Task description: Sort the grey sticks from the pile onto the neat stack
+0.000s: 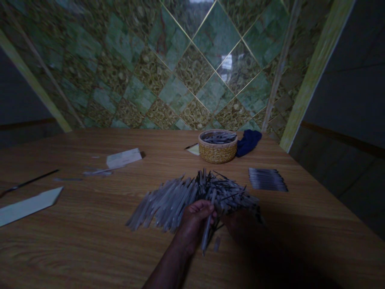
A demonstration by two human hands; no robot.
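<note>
A loose heap of thin grey sticks (180,196) lies on the wooden table (90,241) in front of me. My left hand (194,224) is curled at the heap's near edge, fingers closed on one grey stick (207,233) that points down toward me. My right hand (240,226) is in deep shadow just right of it, against the heap's right end; its fingers are too dark to read.
A woven basket (217,151) with more sticks stands at the back, a blue cloth (248,142) beside it. A neat row of sticks (267,179) lies at right. Pale paper strips (28,205) (124,157) and a dark thin rod (28,182) lie at left. A tiled wall rises behind.
</note>
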